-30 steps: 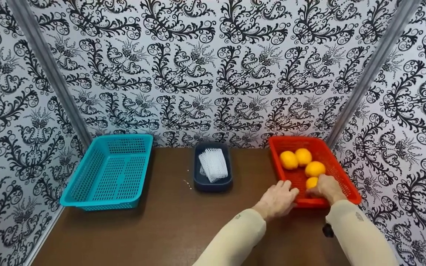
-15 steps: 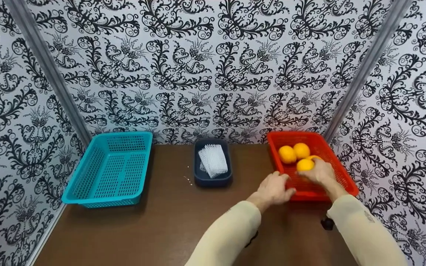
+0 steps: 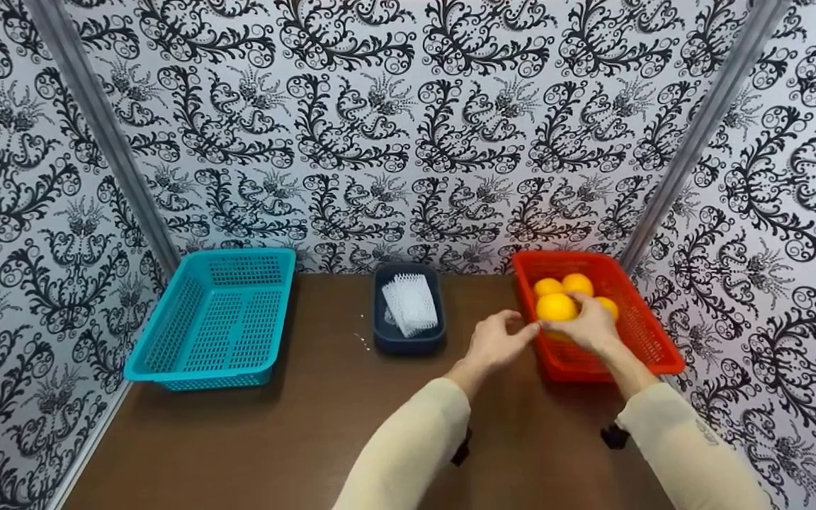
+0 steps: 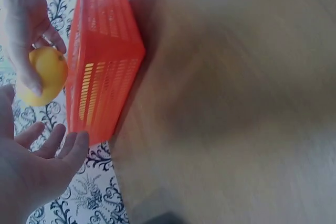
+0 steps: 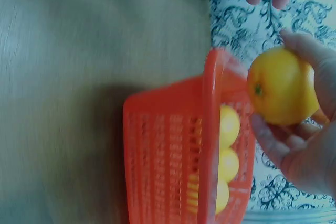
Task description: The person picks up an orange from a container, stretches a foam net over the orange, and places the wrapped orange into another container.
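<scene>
My right hand (image 3: pixel 587 324) grips an orange (image 3: pixel 556 309) above the left part of the red basket (image 3: pixel 645 333). In the right wrist view the held orange (image 5: pixel 281 85) shows its stem spot, with thumb and fingers around it. Several more oranges lie in the basket, among them one at the back (image 3: pixel 577 285). My left hand (image 3: pixel 499 343) is beside the basket's left rim, close to the orange. Seen from the left wrist, the left hand (image 4: pixel 44 163) has its fingers spread and relaxed, apart from the orange, with nothing in it.
A dark blue bin (image 3: pixel 408 346) holding white foam netting (image 3: pixel 411 304) stands at the back middle of the brown table (image 3: pixel 295 432). At the left sits a turquoise basket (image 3: pixel 227 333). Patterned walls (image 3: pixel 380 142) enclose the table behind and on both sides.
My right hand has lifted the orange from the front of the red basket and carried it left. My left hand has shifted left and up from the basket's front corner, and turned toward the orange.
</scene>
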A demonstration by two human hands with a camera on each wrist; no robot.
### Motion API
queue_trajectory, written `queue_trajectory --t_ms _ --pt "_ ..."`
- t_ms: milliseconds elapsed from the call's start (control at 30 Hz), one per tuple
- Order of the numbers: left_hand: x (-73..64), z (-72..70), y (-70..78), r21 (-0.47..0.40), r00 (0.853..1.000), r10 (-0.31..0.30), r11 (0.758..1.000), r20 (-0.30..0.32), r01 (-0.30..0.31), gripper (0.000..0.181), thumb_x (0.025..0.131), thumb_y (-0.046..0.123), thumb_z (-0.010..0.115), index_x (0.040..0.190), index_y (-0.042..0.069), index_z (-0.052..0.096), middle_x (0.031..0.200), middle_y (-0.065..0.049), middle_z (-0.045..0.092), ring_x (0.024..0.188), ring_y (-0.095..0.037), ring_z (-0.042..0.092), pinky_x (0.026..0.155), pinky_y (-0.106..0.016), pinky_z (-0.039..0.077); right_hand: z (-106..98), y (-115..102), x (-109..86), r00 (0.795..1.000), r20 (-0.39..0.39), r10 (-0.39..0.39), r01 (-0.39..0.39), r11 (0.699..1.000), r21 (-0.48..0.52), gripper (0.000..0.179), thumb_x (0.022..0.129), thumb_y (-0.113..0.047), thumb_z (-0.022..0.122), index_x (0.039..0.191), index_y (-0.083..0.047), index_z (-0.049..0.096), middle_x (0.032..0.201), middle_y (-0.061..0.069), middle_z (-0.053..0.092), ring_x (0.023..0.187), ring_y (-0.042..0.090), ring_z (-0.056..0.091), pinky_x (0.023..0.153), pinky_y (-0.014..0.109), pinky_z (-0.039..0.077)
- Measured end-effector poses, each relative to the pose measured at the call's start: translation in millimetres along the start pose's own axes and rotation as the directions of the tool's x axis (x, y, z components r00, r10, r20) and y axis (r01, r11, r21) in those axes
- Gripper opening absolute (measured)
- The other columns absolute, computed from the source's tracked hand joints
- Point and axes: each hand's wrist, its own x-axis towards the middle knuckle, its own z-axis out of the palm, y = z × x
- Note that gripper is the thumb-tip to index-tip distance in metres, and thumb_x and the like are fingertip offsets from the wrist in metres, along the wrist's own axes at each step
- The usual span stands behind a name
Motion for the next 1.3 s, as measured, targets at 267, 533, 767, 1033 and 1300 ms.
queue_trajectory --t_ms 267,533,767,1033,1300 --pt "-2.9 -34.2 -17.7 -0.141 0.994 0.099 0.984 -0.045 -0.104 0.066 0.097 0.051 0.081 0.146 0.008 0.071 0.139 -0.015 0.08 0.128 -0.035 0.076 0.111 -0.044 0.062 23.4 -25.1 -8.3 0.985 0.004 -0.173 0.161 0.92 0.357 0.081 0.085 -0.002 0.095 0.157 0.004 0.058 0.154 0.031 0.064 0.126 0.024 0.069 0.102 0.017 0.055" --pt "-15.7 -59.0 -39.3 -0.21 0.983 0.173 0.96 -0.062 -0.183 0.066 0.096 0.042 0.083 0.149 0.005 0.067 0.14 -0.015 0.078 0.127 -0.036 0.075 0.112 -0.046 0.061 56.4 -48.5 -14.2 0.951 0.008 -0.308 0.257 0.807 0.531 0.076 0.079 0.015 0.087 0.149 0.014 0.059 0.143 0.04 0.067 0.107 -0.001 0.07 0.096 0.015 0.058" --pt "-30.2 -77.9 -59.3 -0.22 0.979 0.183 0.955 -0.09 -0.198 0.067 0.096 0.04 0.085 0.15 0.006 0.065 0.142 -0.016 0.077 0.126 -0.029 0.075 0.116 -0.051 0.059 87.7 -64.8 -18.1 0.899 0.021 -0.437 0.335 0.72 0.608 0.074 0.078 0.015 0.087 0.147 0.015 0.06 0.141 0.042 0.066 0.113 0.004 0.072 0.101 0.016 0.058" --pt "-46.0 -90.8 -84.1 -0.239 0.978 0.18 0.95 -0.104 -0.2 0.07 0.092 0.033 0.09 0.15 0.003 0.064 0.14 -0.018 0.077 0.122 -0.029 0.076 0.112 -0.051 0.061 116.5 -73.7 -25.9 0.872 0.109 -0.477 0.3 0.698 0.651 0.078 0.08 0.011 0.087 0.152 0.012 0.057 0.146 0.04 0.064 0.115 0.005 0.072 0.103 0.019 0.06" --pt "-58.9 -100.5 -98.6 -0.219 0.98 0.17 0.957 -0.103 -0.189 0.069 0.09 0.036 0.091 0.148 0.008 0.067 0.136 -0.014 0.078 0.116 -0.027 0.074 0.107 -0.048 0.063 140.5 -74.2 -32.9 0.827 0.165 -0.537 0.296 0.667 0.684 0.078 0.081 0.006 0.085 0.152 0.013 0.055 0.145 0.043 0.061 0.115 0.007 0.073 0.103 0.022 0.062"
